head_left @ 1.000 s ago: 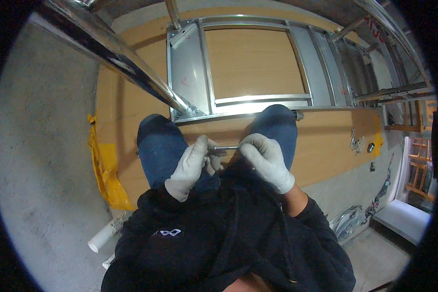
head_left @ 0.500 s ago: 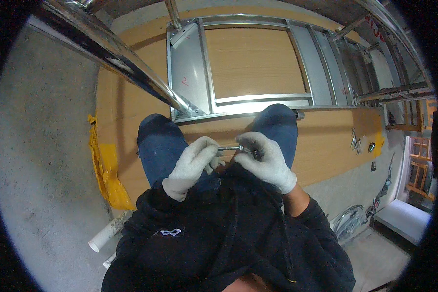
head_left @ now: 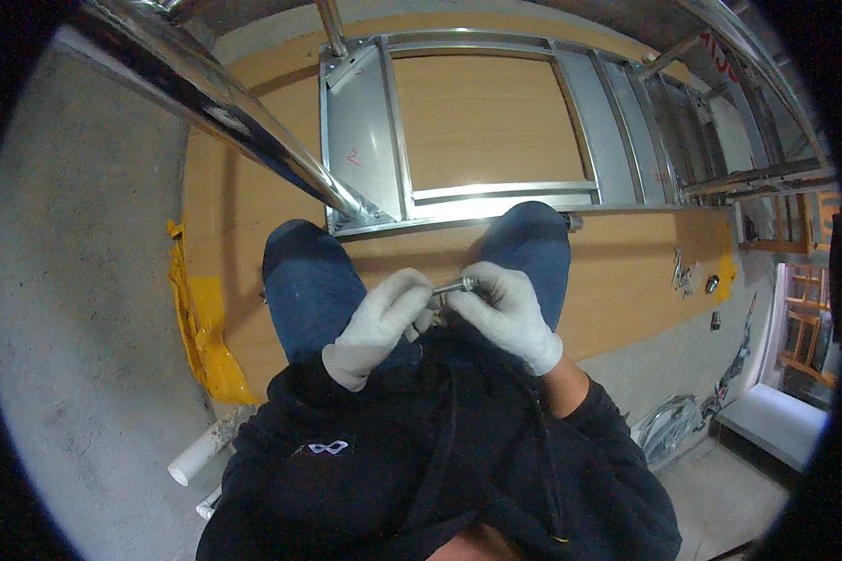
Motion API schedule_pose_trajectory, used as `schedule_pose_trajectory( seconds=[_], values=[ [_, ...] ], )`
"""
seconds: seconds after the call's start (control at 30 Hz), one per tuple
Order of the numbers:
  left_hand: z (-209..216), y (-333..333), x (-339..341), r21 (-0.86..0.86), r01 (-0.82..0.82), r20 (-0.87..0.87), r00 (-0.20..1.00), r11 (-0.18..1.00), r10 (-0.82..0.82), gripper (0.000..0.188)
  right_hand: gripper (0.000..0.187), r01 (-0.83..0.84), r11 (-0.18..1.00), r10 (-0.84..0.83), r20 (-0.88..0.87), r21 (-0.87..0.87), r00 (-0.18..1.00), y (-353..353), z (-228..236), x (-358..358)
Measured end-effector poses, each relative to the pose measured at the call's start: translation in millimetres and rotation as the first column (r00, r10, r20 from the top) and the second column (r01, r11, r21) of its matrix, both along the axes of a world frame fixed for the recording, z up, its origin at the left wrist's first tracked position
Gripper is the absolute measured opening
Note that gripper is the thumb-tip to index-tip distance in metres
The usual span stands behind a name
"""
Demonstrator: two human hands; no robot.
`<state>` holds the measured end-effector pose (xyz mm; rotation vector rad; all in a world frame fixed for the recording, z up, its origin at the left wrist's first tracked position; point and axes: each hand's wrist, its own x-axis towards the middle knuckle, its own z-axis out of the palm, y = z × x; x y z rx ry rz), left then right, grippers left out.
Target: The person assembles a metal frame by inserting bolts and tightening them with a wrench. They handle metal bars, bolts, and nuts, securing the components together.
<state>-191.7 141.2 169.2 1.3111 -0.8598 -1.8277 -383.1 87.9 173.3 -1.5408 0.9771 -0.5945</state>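
Note:
Above my lap a short silver bolt (head_left: 452, 286) lies between my two white-gloved hands, slightly tilted with its right end higher. My left hand (head_left: 382, 323) is closed on its left end, with thumb and fingers pinched together. At the other end, my right hand (head_left: 507, 316) grips the bolt between thumb and forefinger, close to a nut-like ring. The gloves hide both ends in part. Just beyond my knees lies a steel frame (head_left: 496, 196) with sheet-metal panels and a large rectangular opening.
A shiny metal tube (head_left: 243, 122) rises from the frame's near left corner. Brown board (head_left: 617, 290) covers the floor beneath me. Loose bolts (head_left: 681, 273) lie at the right, yellow plastic (head_left: 196, 327) and a white pipe (head_left: 196, 460) at the left. A concrete wall (head_left: 94, 252) stands left.
My hands have come closer together, the left moving right and the right slightly left. The bolt is now more tilted, and less of its thin shaft shows.

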Motion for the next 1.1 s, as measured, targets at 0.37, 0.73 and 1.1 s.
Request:
schedule_pose_trajectory(
  seconds=[0.37,0.73,1.1],
  values=[
    [2,-2,-6,0.053,-0.125,-0.182,0.974,0.991,0.133,0.021,0.030,0.107,0.978,-0.131,0.130,0.178,0.983,-5,4,-3],
    [-10,1,-6,-0.004,-0.177,-0.149,0.973,0.984,0.174,0.020,0.022,0.187,0.924,-0.260,0.189,0.333,0.947,-4,10,9],
    [-3,-1,-1,-0.016,-0.125,-0.261,0.958,0.992,0.117,0.048,0.021,0.212,0.890,-0.319,0.220,0.403,0.922,-4,10,9]
  ],
)
